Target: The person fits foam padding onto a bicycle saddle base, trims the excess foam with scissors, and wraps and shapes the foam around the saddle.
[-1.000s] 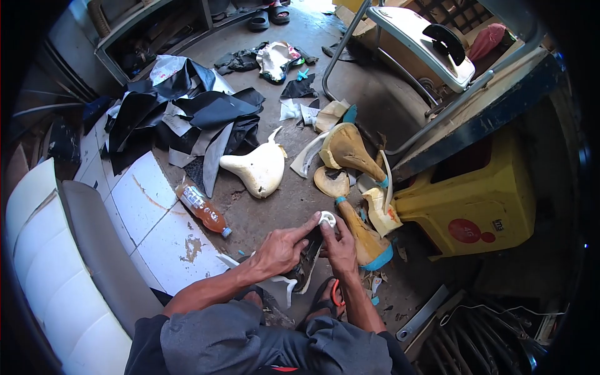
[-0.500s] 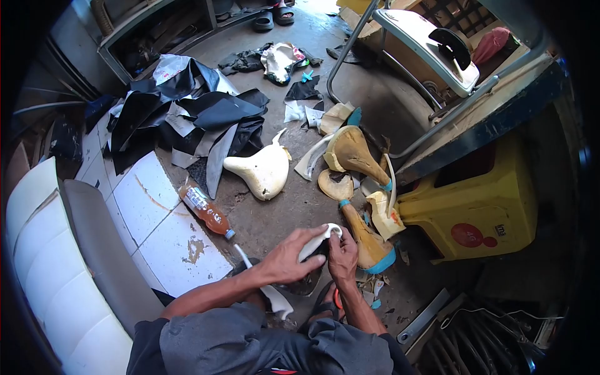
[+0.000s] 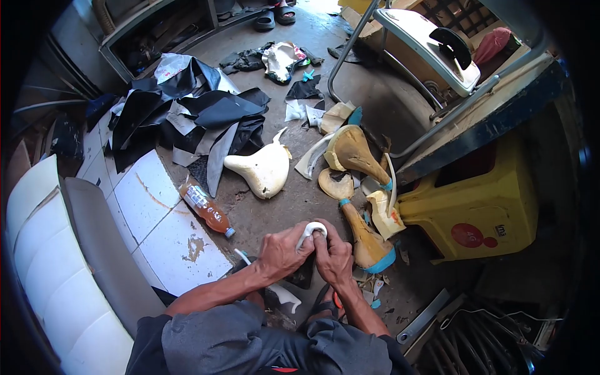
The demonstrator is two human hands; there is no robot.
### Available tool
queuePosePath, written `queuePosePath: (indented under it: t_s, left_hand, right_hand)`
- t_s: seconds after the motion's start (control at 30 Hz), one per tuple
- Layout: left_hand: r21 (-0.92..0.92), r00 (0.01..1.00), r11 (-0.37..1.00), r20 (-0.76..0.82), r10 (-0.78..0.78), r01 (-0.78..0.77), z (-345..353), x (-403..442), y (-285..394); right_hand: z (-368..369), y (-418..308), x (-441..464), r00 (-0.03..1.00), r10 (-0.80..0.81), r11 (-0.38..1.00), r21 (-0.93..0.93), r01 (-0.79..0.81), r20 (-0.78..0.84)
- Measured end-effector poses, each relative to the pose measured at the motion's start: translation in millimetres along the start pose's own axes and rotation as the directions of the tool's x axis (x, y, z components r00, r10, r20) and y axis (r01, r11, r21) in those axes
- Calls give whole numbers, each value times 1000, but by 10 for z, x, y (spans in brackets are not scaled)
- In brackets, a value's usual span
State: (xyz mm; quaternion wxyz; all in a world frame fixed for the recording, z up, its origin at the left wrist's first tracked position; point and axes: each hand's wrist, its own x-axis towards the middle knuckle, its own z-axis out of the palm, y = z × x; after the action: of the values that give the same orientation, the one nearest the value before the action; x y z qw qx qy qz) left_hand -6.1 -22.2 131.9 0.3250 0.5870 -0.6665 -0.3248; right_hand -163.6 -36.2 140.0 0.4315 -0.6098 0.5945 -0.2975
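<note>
Above the floor in front of my lap, my left hand (image 3: 281, 251) and my right hand (image 3: 334, 257) grip a white curved piece (image 3: 311, 227) that looks like saddle foam. It bends in an arch between them, with the thumbs pressed to its inner side; the fingers hide much of it. Below my left forearm lies another white piece (image 3: 284, 296), partly covered. A cream bicycle saddle foam (image 3: 262, 170) rests on the floor ahead. Close to my right hand is a brown saddle-shaped piece with blue edging (image 3: 370, 245), and a similar brown piece (image 3: 352, 150) lies beyond it.
A bottle of orange-brown liquid (image 3: 207, 209) lies beside white tiles (image 3: 150, 197). Black sheet scraps (image 3: 219, 112) are heaped at the back left. To the right are a yellow plastic stool (image 3: 494, 206) and a metal-framed chair (image 3: 431, 47). A long padded seat (image 3: 62, 269) borders the left.
My left hand has shifted right and up against my right hand. The white piece has turned from lengthwise into an arch, and my right hand has moved slightly left.
</note>
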Motion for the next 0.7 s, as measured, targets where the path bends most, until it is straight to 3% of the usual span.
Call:
queuePosePath:
  t_s: [0.27,0.33,0.47,0.5,0.57,0.67,0.7]
  left_hand:
    - [137,996,990,-76,45,-34,45,-29,-90]
    - [272,991,958,-70,111,-88,10,-36,-37]
    - [275,958,937,-126,259,-218,36,-41,-32]
    - [260,945,933,-147,293,-249,43,-41,-18]
    - [246,929,927,-170,329,-284,54,-36,25]
    - [121,976,975,-91,198,-187,41,-32,61]
    - [-119,988,981,-9,156,-156,12,15,19]
  right_hand:
    - [-41,56,16,992,-1,999,45,-5,126]
    - [-13,29,-23,997,-20,999,33,18,80]
    - [10,40,-32,990,-136,990,26,137,-26]
    - [40,96,-6,965,-248,968,10,250,-87]
    - [44,183,-26,955,-274,961,-8,275,-110]
    - [5,169,-50,946,-294,956,-15,294,-135]
    - [-13,159,-46,946,-293,955,-5,295,-138]
